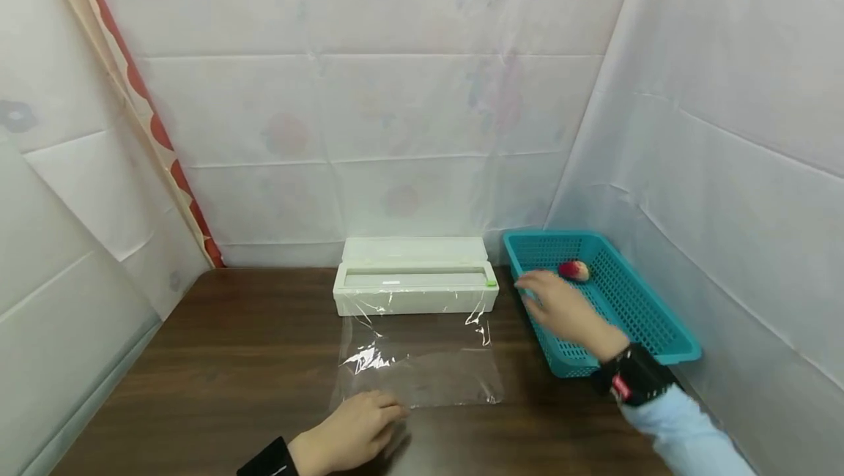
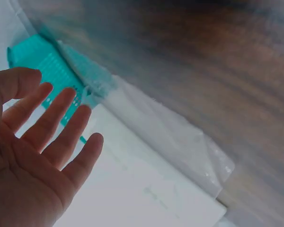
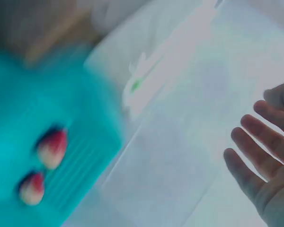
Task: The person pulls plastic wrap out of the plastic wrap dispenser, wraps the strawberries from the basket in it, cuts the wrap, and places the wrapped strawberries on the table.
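A sheet of clear plastic film (image 1: 435, 381) stretches out over the tabletop from a white wrap dispenser box (image 1: 417, 305) with its lid raised. Beside the film's near left corner is my left hand (image 1: 359, 428), fingers loosely bent; in the left wrist view they are spread with nothing held. Whether it touches the film I cannot tell. My right hand (image 1: 567, 310) hovers over the left side of a teal basket (image 1: 626, 307), its fingers relaxed and holding nothing. A red-and-white fruit (image 1: 574, 270) lies inside; the right wrist view shows two such fruits (image 3: 52, 147).
The dark wooden table (image 1: 244, 359) lies under everything. White sheeting (image 1: 422, 117) hangs behind it and along both sides. At the dispenser's right end sits a small green piece (image 1: 491, 283). The basket stands close to the right-hand sheeting (image 1: 725, 190).
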The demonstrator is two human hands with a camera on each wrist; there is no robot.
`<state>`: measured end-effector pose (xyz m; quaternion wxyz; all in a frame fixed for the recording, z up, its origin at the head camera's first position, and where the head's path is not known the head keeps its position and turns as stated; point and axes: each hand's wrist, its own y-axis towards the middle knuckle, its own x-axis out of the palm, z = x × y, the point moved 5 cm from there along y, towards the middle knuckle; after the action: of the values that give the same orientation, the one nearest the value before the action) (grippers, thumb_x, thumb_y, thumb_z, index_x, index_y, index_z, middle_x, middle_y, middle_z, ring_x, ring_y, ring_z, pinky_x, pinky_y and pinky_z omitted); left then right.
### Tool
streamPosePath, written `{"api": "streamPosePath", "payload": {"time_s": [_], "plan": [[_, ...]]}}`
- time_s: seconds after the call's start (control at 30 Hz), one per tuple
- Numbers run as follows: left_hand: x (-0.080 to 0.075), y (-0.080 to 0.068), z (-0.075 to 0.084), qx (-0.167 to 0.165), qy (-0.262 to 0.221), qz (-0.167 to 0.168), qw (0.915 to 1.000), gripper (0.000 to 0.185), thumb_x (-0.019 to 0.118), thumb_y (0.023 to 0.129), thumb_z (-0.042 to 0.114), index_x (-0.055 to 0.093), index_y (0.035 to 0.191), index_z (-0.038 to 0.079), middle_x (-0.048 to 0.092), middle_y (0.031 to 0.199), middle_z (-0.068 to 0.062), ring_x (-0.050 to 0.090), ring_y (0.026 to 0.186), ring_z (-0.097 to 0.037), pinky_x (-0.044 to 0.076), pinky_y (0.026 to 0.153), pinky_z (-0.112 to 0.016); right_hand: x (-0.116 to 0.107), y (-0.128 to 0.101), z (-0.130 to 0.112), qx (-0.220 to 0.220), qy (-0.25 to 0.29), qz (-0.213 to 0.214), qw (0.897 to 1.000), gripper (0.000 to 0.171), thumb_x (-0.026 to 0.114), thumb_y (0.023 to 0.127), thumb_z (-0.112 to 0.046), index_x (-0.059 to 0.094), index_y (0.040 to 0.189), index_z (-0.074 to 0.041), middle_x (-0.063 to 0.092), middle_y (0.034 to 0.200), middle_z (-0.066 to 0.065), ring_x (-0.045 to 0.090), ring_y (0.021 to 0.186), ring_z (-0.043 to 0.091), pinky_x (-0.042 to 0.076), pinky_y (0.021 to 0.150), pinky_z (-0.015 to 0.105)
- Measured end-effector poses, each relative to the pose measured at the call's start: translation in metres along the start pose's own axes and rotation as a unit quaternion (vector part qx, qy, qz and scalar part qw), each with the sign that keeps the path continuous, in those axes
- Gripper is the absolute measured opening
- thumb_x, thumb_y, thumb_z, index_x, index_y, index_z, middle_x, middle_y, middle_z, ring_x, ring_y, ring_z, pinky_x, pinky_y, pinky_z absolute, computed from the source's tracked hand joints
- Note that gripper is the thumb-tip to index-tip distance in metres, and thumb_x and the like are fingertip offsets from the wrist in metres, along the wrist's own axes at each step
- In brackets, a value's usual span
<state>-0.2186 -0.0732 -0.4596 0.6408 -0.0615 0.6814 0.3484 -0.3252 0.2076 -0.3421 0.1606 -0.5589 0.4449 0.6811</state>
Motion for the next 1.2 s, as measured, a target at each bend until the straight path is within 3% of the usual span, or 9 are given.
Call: {"api": "streamPosePath", "payload": {"time_s": [0.17, 0.37, 0.5, 0.63, 0.73, 0.9, 1.0, 1.07, 1.2], "plan": [[-0.01, -0.005, 0.003, -0.013, -0.027, -0.028, 0.9992, 0.03, 0.062, 0.077, 0.008, 0.066, 0.106, 0.013, 0.062, 0.097, 0.008, 0.06, 0.087, -0.006, 0.049, 0.068, -0.023, 0.001, 0.022, 0.064, 0.091, 0.007, -0.084, 0.992, 0.026, 0.055, 0.089, -0.011, 0.061, 0.111, 0.001, 0.061, 0.11, 0.018, 0.058, 0.098, 0.031, 0.048, 0.079, 0.046], [-0.015, -0.02, 0.003, -0.017, -0.061, -0.062, 0.9961, 0.03, 0.065, 0.079, 0.015, 0.064, 0.109, 0.012, 0.064, 0.102, 0.005, 0.061, 0.09, -0.008, 0.05, 0.07, -0.024, 0.041, 0.025, 0.111, 0.167, 0.042, -0.146, 0.974, 0.031, 0.054, 0.088, -0.005, 0.056, 0.115, 0.008, 0.059, 0.111, 0.027, 0.057, 0.098, 0.039, 0.048, 0.08, 0.051], [-0.009, -0.036, 0.008, -0.003, -0.08, -0.068, 0.9944, 0.028, 0.063, 0.083, 0.027, 0.065, 0.105, 0.011, 0.065, 0.098, 0.005, 0.062, 0.087, -0.006, 0.049, 0.065, -0.02, 0.074, 0.018, 0.12, 0.175, 0.031, -0.191, 0.965, 0.04, 0.062, 0.084, -0.008, 0.053, 0.118, 0.009, 0.057, 0.114, 0.028, 0.054, 0.104, 0.043, 0.045, 0.085, 0.053], [-0.004, -0.052, 0.011, -0.008, -0.087, -0.071, 0.9937, 0.033, 0.057, 0.086, 0.037, 0.066, 0.104, 0.011, 0.064, 0.093, 0.008, 0.06, 0.081, -0.001, 0.044, 0.058, -0.013, 0.101, 0.007, 0.123, 0.174, 0.025, -0.209, 0.962, 0.044, 0.059, 0.086, -0.01, 0.049, 0.123, 0.01, 0.054, 0.119, 0.03, 0.05, 0.109, 0.045, 0.042, 0.089, 0.055], [-0.004, -0.057, 0.014, 0.0, -0.07, -0.053, 0.9961, 0.029, 0.057, 0.085, 0.034, 0.067, 0.102, 0.012, 0.064, 0.09, 0.009, 0.059, 0.078, 0.001, 0.042, 0.057, -0.01, 0.112, 0.002, 0.128, 0.178, 0.036, -0.214, 0.96, 0.045, 0.057, 0.086, -0.007, 0.046, 0.125, 0.011, 0.053, 0.119, 0.031, 0.051, 0.109, 0.045, 0.041, 0.09, 0.055], [-0.007, -0.053, 0.02, -0.002, -0.075, -0.073, 0.9945, 0.031, 0.056, 0.086, 0.036, 0.066, 0.105, 0.013, 0.064, 0.094, 0.008, 0.06, 0.083, -0.001, 0.044, 0.06, -0.012, 0.117, -0.008, 0.14, 0.211, 0.035, -0.239, 0.947, 0.062, 0.069, 0.077, -0.007, 0.042, 0.131, 0.007, 0.052, 0.122, 0.03, 0.052, 0.109, 0.043, 0.041, 0.09, 0.057], [-0.009, -0.049, 0.021, -0.007, -0.07, -0.081, 0.9942, 0.032, 0.055, 0.087, 0.037, 0.066, 0.106, 0.013, 0.065, 0.096, 0.008, 0.06, 0.085, -0.003, 0.046, 0.063, -0.014, 0.121, -0.007, 0.143, 0.221, 0.028, -0.246, 0.943, 0.066, 0.071, 0.076, -0.009, 0.04, 0.133, 0.006, 0.051, 0.123, 0.031, 0.051, 0.109, 0.044, 0.04, 0.088, 0.061], [-0.009, -0.047, 0.022, -0.007, -0.071, -0.08, 0.9942, 0.032, 0.055, 0.087, 0.037, 0.066, 0.106, 0.013, 0.065, 0.096, 0.007, 0.061, 0.086, -0.003, 0.046, 0.065, -0.014, 0.123, -0.007, 0.144, 0.221, 0.033, -0.244, 0.944, 0.065, 0.071, 0.076, -0.008, 0.041, 0.131, 0.008, 0.052, 0.12, 0.032, 0.052, 0.107, 0.044, 0.041, 0.086, 0.061], [-0.006, -0.046, 0.025, 0.008, -0.061, -0.064, 0.9961, 0.027, 0.056, 0.087, 0.032, 0.066, 0.103, 0.012, 0.066, 0.094, 0.006, 0.061, 0.085, -0.003, 0.045, 0.066, -0.011, 0.129, -0.007, 0.144, 0.213, 0.033, -0.24, 0.946, 0.05, 0.073, 0.073, -0.007, 0.052, 0.116, 0.009, 0.061, 0.101, 0.028, 0.058, 0.088, 0.036, 0.048, 0.076, 0.05]]}}
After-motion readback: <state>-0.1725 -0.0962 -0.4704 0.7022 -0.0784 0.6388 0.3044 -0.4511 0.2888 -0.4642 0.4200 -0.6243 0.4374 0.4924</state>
